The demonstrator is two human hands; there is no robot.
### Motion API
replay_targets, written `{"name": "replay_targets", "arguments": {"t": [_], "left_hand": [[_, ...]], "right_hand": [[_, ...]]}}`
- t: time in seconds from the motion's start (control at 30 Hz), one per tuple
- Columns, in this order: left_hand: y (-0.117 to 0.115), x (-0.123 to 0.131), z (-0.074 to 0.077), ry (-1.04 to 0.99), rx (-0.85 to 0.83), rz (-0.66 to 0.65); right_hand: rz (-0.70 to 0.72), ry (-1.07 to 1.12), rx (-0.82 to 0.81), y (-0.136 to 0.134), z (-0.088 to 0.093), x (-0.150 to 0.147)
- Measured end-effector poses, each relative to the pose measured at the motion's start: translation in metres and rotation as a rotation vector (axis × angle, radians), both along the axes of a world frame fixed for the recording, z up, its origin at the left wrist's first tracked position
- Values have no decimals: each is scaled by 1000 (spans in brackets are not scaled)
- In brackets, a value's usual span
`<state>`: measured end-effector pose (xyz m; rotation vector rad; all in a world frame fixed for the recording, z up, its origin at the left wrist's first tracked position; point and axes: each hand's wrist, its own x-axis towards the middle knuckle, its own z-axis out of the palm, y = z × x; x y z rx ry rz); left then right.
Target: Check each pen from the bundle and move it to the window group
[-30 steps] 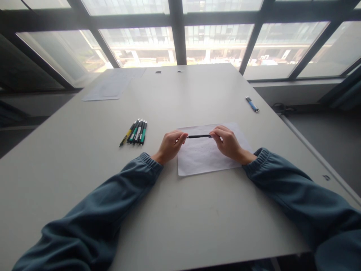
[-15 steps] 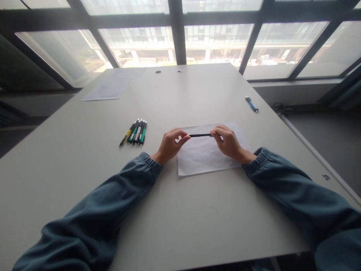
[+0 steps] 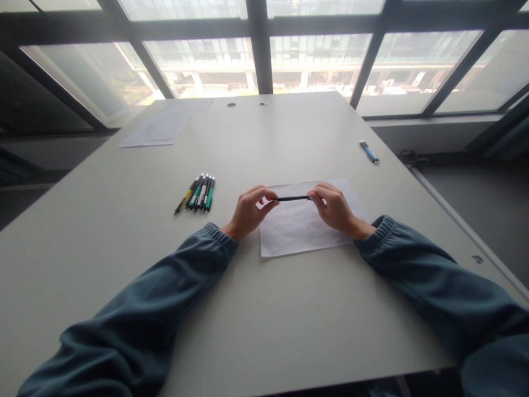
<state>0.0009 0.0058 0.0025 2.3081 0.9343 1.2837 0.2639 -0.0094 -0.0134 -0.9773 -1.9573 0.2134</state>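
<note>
A thin black pen (image 3: 292,198) is held level just above a white sheet of paper (image 3: 303,229) on the grey table (image 3: 264,331). My left hand (image 3: 249,212) pinches the pen's left end between thumb and fingertips. My right hand (image 3: 335,208) is closed round the pen's right end, which its fingers hide. Both wrists rest near the sheet's edges.
A row of several pens (image 3: 197,193) with green, white and yellow barrels lies left of my hands. A blue pen (image 3: 369,152) rests near the table's right edge. More papers (image 3: 159,128) lie at the far left, and windows stand behind the table.
My left fingers have shifted a little on the pen's left end; the pen and my right hand have stayed almost still.
</note>
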Motion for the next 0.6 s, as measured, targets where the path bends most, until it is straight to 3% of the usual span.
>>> {"name": "replay_targets", "arguments": {"t": [0.13,0.6], "left_hand": [[4,-1,-4,17,-38,-29],[1,-4,-3,94,-147,84]], "right_hand": [[-9,-13,-1,0,0,-1],[0,-9,19,1,-1,0]]}}
